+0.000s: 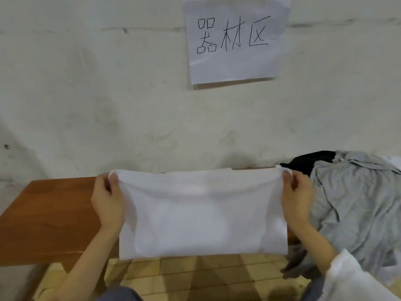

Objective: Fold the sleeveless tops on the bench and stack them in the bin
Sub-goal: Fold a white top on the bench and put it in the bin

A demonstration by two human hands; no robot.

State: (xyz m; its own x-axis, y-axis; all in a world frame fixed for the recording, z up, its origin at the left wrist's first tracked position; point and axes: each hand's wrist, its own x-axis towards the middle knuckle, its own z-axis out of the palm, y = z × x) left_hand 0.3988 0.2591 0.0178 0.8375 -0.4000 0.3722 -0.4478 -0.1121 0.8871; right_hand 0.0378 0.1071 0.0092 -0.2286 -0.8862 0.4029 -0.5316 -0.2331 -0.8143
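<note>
The left hand (108, 200) and right hand (297, 198) pinch the white top (201, 213) by its corners. A pile (358, 203) waits unfolded at the right end of the surface (54, 209).

On my feed the light is soft, even and rather dim, with a greenish cast on the wall (108, 94), the white top (201, 213) glows almost washed out, faint shadows stripe the floor (195, 272), everything looks slightly blurred, and the tabletop (54, 213) bows toward the wide-angle margins.

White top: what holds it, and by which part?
The left hand pinches the white top at its upper left corner, the right hand at its upper right corner.
</note>
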